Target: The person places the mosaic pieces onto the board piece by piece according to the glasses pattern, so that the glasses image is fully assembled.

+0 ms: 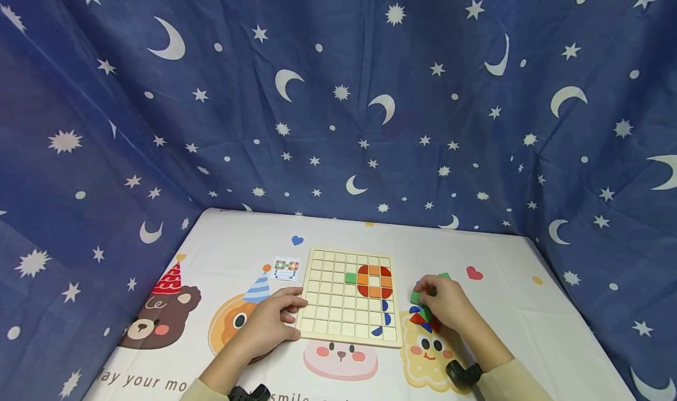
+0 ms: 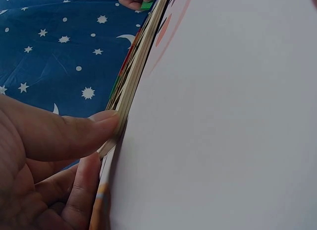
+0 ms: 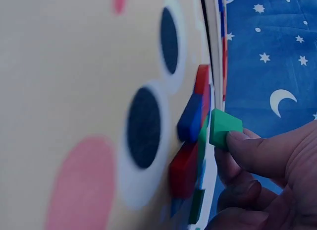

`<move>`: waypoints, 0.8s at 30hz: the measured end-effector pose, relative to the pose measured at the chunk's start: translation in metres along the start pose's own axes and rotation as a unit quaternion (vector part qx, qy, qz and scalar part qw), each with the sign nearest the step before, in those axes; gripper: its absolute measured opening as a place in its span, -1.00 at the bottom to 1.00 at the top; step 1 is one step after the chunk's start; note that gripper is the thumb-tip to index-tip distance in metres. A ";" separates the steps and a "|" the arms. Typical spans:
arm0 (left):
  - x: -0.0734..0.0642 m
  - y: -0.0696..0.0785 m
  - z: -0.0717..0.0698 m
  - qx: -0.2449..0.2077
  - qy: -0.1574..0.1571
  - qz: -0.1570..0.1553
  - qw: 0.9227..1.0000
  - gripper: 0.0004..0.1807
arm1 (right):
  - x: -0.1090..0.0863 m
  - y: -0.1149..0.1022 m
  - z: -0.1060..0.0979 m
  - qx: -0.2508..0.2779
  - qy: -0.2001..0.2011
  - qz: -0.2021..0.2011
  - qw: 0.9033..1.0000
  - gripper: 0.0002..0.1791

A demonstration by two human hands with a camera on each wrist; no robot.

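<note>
Beside wooden grid board, right hand pinching green square tile near loose pieces; left hand, fingers relaxed, touching board edge. Apparently selecting pieces; next move calling for square-on alignment.

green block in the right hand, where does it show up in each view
Head: the green block is right of the grid board, in the right hand.
Left wrist: at the top edge, left of centre, only a small part showing.
Right wrist: right of centre, held up close.
Shared landmark: the starry blue curtain.
</note>
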State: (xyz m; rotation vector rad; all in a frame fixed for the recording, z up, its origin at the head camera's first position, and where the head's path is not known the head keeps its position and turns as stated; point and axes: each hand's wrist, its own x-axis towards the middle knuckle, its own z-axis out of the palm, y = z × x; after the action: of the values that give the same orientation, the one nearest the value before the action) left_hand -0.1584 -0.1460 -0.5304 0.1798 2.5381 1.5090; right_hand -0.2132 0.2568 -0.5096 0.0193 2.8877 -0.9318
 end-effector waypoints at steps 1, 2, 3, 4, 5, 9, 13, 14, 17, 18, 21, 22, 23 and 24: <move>0.000 0.000 0.000 0.000 0.000 0.000 1.000 -0.34 | 0.000 -0.002 0.000 0.006 0.001 0.003 1.000 -0.84; 0.000 0.000 0.000 0.001 0.000 0.000 1.000 -0.34 | 0.000 -0.004 0.000 0.012 0.001 0.006 1.000 -0.84; 0.000 0.000 0.000 -0.001 0.000 0.000 1.000 -0.34 | 0.000 -0.007 0.000 0.017 0.002 0.006 1.000 -0.83; -0.001 0.000 0.000 -0.003 0.001 0.001 1.000 -0.34 | 0.000 -0.009 0.000 0.022 0.004 0.007 1.000 -0.83; -0.001 0.000 0.000 -0.004 0.001 0.001 1.000 -0.34 | 0.001 -0.012 0.000 0.026 0.005 0.005 1.000 -0.82; -0.002 0.000 -0.001 -0.012 0.002 0.004 1.000 -0.33 | 0.005 -0.023 0.003 0.032 0.011 -0.015 0.999 -0.81; -0.002 0.000 -0.001 -0.009 0.003 0.004 1.000 -0.33 | 0.009 -0.034 0.008 0.045 0.010 -0.039 0.998 -0.81; -0.001 0.000 -0.001 -0.007 0.003 0.004 1.000 -0.34 | 0.010 -0.038 0.010 0.051 0.009 -0.043 0.998 -0.81; -0.001 0.000 -0.001 -0.001 0.002 0.010 1.000 -0.34 | 0.012 -0.049 0.015 0.062 0.008 -0.053 0.997 -0.80; -0.001 0.000 -0.001 0.001 0.001 0.011 1.000 -0.34 | 0.014 -0.052 0.017 0.065 0.007 -0.055 0.996 -0.80; -0.001 -0.001 -0.001 0.000 0.000 0.015 1.000 -0.34 | 0.017 -0.063 0.023 0.072 0.003 -0.056 0.996 -0.79; -0.001 -0.001 -0.001 0.000 -0.001 0.012 1.000 -0.34 | 0.018 -0.067 0.025 0.073 0.001 -0.057 0.996 -0.80; -0.001 -0.001 -0.001 -0.001 -0.001 0.014 1.000 -0.34 | 0.019 -0.070 0.027 0.073 0.000 -0.059 0.996 -0.79; -0.001 -0.001 -0.001 -0.002 -0.001 0.013 1.000 -0.34 | 0.021 -0.073 0.029 0.072 0.000 -0.060 0.996 -0.79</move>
State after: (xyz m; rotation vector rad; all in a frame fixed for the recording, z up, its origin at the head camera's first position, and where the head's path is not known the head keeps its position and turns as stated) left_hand -0.1578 -0.1478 -0.5305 0.2146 2.5401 1.5216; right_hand -0.2343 0.1798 -0.4924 -0.1452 2.8417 -1.1600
